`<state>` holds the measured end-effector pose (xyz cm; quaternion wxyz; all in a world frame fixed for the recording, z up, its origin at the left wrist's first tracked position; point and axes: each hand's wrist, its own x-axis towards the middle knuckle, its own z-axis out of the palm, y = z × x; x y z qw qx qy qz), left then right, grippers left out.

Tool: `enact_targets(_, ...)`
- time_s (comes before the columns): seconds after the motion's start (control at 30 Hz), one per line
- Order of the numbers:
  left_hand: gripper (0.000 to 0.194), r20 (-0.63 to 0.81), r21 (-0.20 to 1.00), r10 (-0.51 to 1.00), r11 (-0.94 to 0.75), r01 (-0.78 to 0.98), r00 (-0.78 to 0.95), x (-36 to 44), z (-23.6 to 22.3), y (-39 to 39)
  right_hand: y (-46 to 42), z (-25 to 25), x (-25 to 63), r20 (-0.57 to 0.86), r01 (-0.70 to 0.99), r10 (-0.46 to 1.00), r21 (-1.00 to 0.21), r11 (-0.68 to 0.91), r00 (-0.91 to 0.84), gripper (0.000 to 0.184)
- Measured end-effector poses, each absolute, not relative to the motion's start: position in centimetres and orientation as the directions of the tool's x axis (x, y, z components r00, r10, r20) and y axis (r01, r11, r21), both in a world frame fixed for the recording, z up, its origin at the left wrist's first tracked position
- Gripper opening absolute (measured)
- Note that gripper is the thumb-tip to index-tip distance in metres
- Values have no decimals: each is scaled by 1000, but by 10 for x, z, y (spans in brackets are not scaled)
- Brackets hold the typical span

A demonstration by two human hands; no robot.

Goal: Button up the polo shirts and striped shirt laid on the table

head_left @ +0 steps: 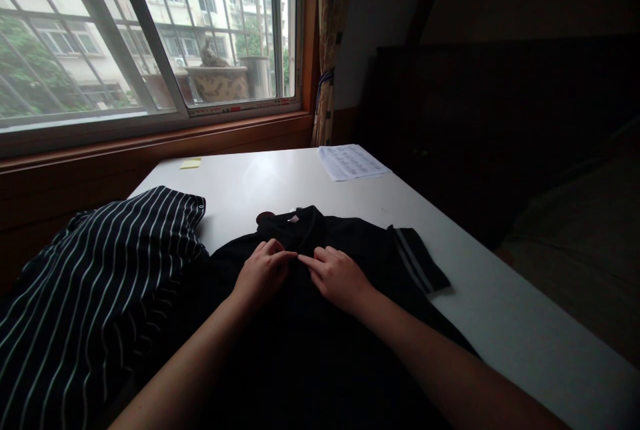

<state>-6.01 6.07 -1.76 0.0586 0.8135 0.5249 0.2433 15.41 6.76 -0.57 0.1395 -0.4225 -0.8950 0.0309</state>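
Observation:
A black short-sleeved shirt [345, 233] lies spread on the table, its collar toward the far side and a pale label inside the neck. Two grey stripes cross the cuff of its right-hand sleeve [417, 260]. Just below the collar, my left hand [265, 269] is closed on the shirt front, index finger stretched to the right. My right hand [337, 273] mirrors it from the other side, fingers bent on the cloth. The two index fingertips almost meet at the centre front. Whatever small part lies under them is hidden. The lower shirt fades into darkness.
A black-and-white striped garment [125, 243] is heaped at the left. Printed sheets [350, 162] and a yellow sticky note [191, 163] rest near the far edge of the white table [260, 177]. Beyond stand a barred window [225, 37] and a tied curtain [327, 50].

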Motion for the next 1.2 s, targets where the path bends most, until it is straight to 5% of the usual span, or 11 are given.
enact_targets(0.27,28,346,336,881,-437,834,322,-61,-16,61,74,-8,162,200,674,797,-441,592,-570,46)
enact_targets(0.67,36,337,270,895,-390,880,293,-64,-15,63,65,0,164,85,683,773,-413,602,-629,87)
enact_targets(0.93,44,283,122,885,-416,901,371,-67,-25,62,50,3,162,131,678,751,-353,645,-647,93)
enact_targets(1.07,53,262,68,878,-431,900,401,-68,-32,60,53,0,160,153,682,771,-382,623,-619,87)
enact_targets(1.2,59,248,49,876,-438,898,414,-69,-35,59,68,-5,165,211,652,819,-513,558,-534,44)
